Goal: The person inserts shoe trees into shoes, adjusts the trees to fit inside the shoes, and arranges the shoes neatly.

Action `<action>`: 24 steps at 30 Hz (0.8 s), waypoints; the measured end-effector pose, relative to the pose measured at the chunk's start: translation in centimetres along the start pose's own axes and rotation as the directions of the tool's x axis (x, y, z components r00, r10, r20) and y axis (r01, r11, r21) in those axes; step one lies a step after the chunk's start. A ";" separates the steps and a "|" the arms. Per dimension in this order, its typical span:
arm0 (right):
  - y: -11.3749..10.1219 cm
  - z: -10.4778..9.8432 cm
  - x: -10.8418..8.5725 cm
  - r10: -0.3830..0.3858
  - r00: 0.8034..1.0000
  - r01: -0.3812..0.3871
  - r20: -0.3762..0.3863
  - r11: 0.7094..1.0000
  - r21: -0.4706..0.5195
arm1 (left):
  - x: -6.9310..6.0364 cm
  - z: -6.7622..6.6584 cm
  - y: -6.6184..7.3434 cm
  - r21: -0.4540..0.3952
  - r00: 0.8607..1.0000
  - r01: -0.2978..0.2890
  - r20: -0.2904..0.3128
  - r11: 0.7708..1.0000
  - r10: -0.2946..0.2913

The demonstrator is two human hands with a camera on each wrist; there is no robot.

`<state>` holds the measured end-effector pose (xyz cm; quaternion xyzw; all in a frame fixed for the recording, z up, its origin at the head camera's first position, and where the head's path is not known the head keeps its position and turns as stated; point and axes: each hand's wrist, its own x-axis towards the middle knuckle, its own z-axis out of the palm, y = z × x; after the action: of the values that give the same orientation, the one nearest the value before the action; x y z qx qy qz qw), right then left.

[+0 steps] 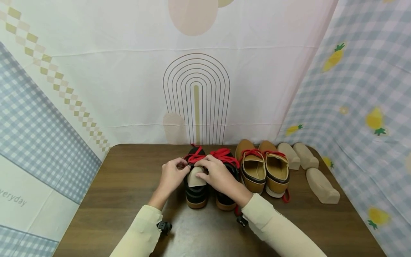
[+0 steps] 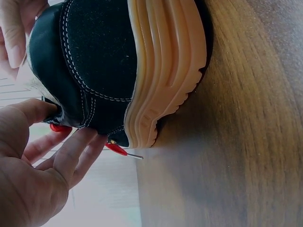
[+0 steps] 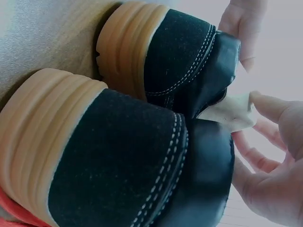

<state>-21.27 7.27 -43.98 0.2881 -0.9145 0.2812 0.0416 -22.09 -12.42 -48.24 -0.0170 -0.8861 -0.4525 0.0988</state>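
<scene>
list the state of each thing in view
left black shoe, upright, beige shoe form partly inside
right black shoe, upright
tan shoes, upright, empty-looking
red laces, threaded in shoes
three more shoe forms, not inserted
left hand, pinching left black shoe
right hand, holding beige shoe form

Booth-like space: printed drapes (image 1: 263,89), table (image 1: 128,178)

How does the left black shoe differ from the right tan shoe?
The left black shoe has a black upper and orange-brown sole; the right tan shoe has a tan upper and paler sole. A beige shoe insert, pinched by the right hand, sits partly in the left black shoe's opening; the right tan shoe's opening holds none. Both have red laces and toes pointing the same way.
</scene>
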 end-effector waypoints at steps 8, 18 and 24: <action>0.3 0.6 0.6 0.039 0.999 -0.038 -0.038 0.999 0.034 | 0.0 0.2 0.2 -0.006 1.000 0.006 -0.003 1.000 -0.006; 0.0 1.5 0.7 0.035 0.994 -0.040 -0.101 0.998 -0.047 | 0.1 0.1 0.1 -0.006 1.000 0.006 -0.013 1.000 -0.006; -0.1 1.6 0.5 0.033 0.995 -0.047 -0.089 0.987 -0.155 | 0.1 0.1 0.1 -0.005 1.000 0.008 -0.010 1.000 -0.008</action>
<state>-21.52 6.05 -45.15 0.2531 -0.9367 0.2214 0.0977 -22.17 -12.29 -48.23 -0.0115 -0.8846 -0.4551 0.1016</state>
